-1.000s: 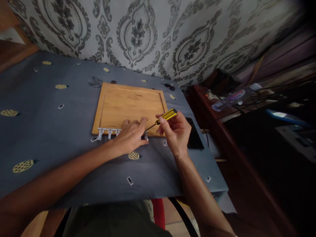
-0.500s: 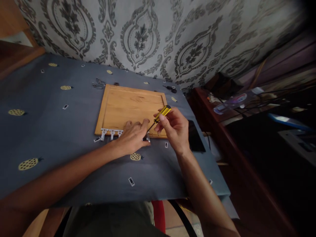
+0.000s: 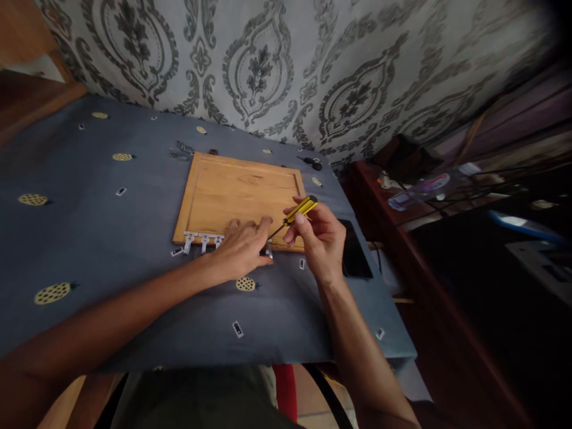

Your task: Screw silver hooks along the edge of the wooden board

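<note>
A yellow-and-black screwdriver (image 3: 300, 210) is pinched in the fingers of my right hand (image 3: 324, 241), which is closed round its handle. It tilts down to the left, its tip at a metal hinge (image 3: 269, 250) on the near edge of a framed wooden panel (image 3: 236, 185). My left hand (image 3: 241, 247) is bent over that edge, holding the hinge between thumb and forefinger against the wood. The screw head, if any, is too small to make out. Several more silvery hinges (image 3: 204, 241) line the edge to the left, partly covered by my left hand.
Behind the panel lie pliers (image 3: 182, 150) and a small black object with a loop (image 3: 313, 162). A dark phone-like slab (image 3: 356, 250) rests right of my right hand. Beyond the blue tablecloth (image 3: 134, 226), a clear plastic bottle (image 3: 433, 186) and cables occupy the dark furniture.
The screwdriver handle has tipped lower and to the right, together with my right hand. My left hand keeps its place on the hinge. The view has shifted slightly.
</note>
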A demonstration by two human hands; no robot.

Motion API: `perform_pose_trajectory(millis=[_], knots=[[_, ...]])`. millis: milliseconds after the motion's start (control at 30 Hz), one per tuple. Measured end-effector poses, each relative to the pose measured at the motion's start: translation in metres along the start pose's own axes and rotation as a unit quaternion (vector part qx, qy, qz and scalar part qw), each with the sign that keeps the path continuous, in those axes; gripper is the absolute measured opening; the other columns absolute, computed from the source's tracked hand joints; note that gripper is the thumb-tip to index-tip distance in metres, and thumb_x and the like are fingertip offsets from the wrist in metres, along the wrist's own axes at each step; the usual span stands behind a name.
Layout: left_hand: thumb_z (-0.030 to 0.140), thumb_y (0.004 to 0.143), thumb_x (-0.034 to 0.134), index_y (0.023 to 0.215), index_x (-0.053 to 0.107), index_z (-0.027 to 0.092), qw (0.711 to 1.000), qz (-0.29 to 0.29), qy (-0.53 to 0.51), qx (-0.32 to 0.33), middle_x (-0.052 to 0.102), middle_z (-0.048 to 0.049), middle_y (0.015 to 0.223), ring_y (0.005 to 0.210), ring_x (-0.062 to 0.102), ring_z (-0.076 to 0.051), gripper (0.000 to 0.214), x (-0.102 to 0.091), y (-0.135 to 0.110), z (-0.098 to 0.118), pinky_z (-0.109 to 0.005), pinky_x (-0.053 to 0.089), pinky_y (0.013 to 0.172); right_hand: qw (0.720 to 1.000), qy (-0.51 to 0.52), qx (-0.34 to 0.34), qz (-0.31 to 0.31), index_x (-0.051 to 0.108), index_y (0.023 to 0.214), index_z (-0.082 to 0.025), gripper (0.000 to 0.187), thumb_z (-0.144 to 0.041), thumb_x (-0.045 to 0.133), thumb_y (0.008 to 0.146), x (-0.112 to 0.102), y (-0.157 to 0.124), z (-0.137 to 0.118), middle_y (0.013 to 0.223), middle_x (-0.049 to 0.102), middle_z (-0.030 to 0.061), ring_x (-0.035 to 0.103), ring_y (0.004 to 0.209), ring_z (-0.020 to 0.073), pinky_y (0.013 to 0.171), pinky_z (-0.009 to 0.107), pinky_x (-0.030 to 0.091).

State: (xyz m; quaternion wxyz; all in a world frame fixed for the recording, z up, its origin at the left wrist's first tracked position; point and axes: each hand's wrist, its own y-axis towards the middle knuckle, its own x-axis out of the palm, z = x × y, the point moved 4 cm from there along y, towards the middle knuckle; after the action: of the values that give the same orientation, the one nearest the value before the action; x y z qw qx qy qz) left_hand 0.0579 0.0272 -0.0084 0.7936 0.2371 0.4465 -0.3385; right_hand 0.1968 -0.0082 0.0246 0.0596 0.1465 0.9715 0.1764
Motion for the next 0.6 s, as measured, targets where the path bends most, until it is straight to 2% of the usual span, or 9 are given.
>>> perform_pose_trajectory(millis=[200,267,433,600], knots=[[0.034,0.085,0.073,0.128,0.042,0.014,1.0,-0.005,0.005,-0.004,0.07,-0.0113,0.105,0.109,0.064,-0.034,0.056,0.0022,0.0003,-0.0008,-0.048,0.039,0.096,1.0,0.01,0.008,0.023,0.058,0.081,-0.023,0.031,-0.042,0.082,0.076,-0.0007,-0.001,0.0029,0.092,0.078,0.0004,0.053,0.04,0.0038,0.036,0.02,0.045],[0.034,0.084,0.074,0.129,0.042,0.014,1.0,-0.005,0.008,-0.006,0.07,-0.0123,0.106,0.11,0.064,-0.034,0.058,0.0029,0.0002,-0.0011,-0.048,0.039,0.096,1.0,0.016,0.004,0.02,0.058,0.083,-0.023,0.03,-0.041,0.082,0.077,-0.0005,-0.0012,0.0023,0.089,0.077,0.0001,0.056,0.042,0.0048,0.039,0.021,0.047],[0.031,0.085,0.072,0.13,0.042,0.014,1.0,0.0,-0.006,0.003,0.07,-0.0123,0.106,0.11,0.064,-0.034,0.056,0.0017,-0.0006,-0.0003,-0.049,0.038,0.098,1.0,0.004,0.009,0.003,0.065,0.109,-0.024,0.032,-0.042,0.075,0.084,-0.0017,-0.0031,0.0017,0.095,0.077,0.0026,0.062,0.049,0.0079,0.045,0.024,0.052],[0.03,0.085,0.072,0.13,0.043,0.012,1.0,-0.009,-0.005,-0.003,0.07,-0.0139,0.107,0.111,0.063,-0.034,0.057,0.0002,-0.0007,0.0007,-0.047,0.038,0.097,1.0,-0.024,0.014,0.003,0.068,0.102,-0.024,0.03,-0.045,0.075,0.083,-0.0022,-0.0036,0.0023,0.096,0.076,0.003,0.06,0.048,0.0084,0.044,0.026,0.052]])
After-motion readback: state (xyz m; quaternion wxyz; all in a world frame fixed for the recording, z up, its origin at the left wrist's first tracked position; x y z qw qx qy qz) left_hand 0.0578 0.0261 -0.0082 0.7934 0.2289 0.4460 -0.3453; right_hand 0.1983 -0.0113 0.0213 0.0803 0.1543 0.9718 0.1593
